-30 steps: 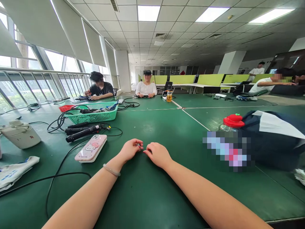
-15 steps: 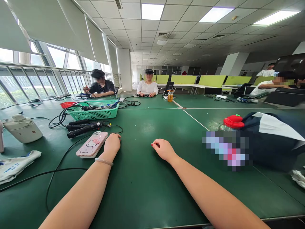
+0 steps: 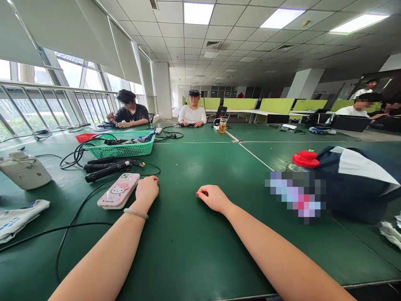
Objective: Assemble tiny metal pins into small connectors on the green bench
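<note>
My left hand [image 3: 147, 189] rests on the green table [image 3: 178, 251] with its fingers curled in and nothing visible in them. A pale bangle [image 3: 135, 213] circles that wrist. Close on its left lies a pink phone [image 3: 119, 191] with a cartoon cat on its case. To the right, my right hand [image 3: 213, 197] lies on the tabletop, loosely closed, thumb and fingertips turned inward. No object shows in it. Bare tabletop separates the two hands.
Black cylindrical tools [image 3: 109, 169] and cables lie before a green basket [image 3: 122, 146]. A white bottle [image 3: 25, 170] and glove [image 3: 21, 217] are at left. A red-lidded jar [image 3: 305, 159] and dark bag [image 3: 354, 188] stand at right. A person [image 3: 191, 113] sits opposite; others sit around.
The view has shifted slightly, so most things sit a little further left. Both hands keep nearly the same pose on the table. At the far right, people have shifted a little.
</note>
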{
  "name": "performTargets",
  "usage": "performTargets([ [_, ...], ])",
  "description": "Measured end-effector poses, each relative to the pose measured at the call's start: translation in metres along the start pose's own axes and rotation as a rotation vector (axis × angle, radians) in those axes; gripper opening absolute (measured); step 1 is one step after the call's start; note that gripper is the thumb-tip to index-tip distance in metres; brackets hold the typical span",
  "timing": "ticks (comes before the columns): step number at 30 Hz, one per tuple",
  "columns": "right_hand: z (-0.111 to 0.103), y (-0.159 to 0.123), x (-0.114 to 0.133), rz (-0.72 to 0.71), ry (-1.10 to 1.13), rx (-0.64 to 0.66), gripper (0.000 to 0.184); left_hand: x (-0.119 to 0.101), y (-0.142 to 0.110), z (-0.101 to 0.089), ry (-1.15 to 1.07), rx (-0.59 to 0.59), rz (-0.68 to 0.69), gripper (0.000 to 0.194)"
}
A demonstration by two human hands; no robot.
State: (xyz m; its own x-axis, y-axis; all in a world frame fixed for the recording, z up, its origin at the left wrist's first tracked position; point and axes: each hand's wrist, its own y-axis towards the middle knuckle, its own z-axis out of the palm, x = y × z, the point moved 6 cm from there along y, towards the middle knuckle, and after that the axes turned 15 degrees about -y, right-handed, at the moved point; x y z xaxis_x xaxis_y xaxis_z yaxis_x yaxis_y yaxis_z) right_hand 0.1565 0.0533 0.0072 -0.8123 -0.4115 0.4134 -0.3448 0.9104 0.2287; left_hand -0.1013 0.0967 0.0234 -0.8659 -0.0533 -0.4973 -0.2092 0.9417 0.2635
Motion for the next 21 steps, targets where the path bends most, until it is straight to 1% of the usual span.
performTargets([
  [3,0.000,0.000,0.003,-0.018,-0.011,0.001,0.024,0.002,0.002,0.003,-0.077,0.010,-0.022,0.030],
  [6,0.000,0.000,0.004,-0.027,-0.016,-0.003,0.024,0.003,0.003,0.009,-0.205,0.054,-0.056,0.029],
  [10,0.002,0.001,0.004,-0.043,-0.006,-0.001,0.023,-0.008,0.002,0.018,-0.274,0.106,-0.038,0.029],
  [12,0.005,0.003,0.004,-0.044,-0.006,0.012,0.019,-0.018,-0.002,0.024,-0.304,0.140,-0.006,0.027],
  [14,0.009,0.005,0.004,-0.041,-0.028,0.019,0.014,-0.034,-0.008,0.031,-0.354,0.188,0.071,0.026],
  [15,0.010,0.007,0.004,-0.036,-0.045,0.016,0.015,-0.044,-0.012,0.034,-0.392,0.218,0.129,0.025],
  [17,0.011,0.010,0.003,-0.019,-0.077,0.009,0.023,-0.061,-0.024,0.040,-0.485,0.264,0.209,0.023],
  [19,0.012,0.013,0.003,-0.009,-0.095,0.011,0.032,-0.075,-0.037,0.047,-0.614,0.334,0.206,0.021],
  [21,0.012,0.014,0.004,-0.022,-0.115,0.010,0.034,-0.088,-0.052,0.054,-0.806,0.425,0.169,0.019],
])
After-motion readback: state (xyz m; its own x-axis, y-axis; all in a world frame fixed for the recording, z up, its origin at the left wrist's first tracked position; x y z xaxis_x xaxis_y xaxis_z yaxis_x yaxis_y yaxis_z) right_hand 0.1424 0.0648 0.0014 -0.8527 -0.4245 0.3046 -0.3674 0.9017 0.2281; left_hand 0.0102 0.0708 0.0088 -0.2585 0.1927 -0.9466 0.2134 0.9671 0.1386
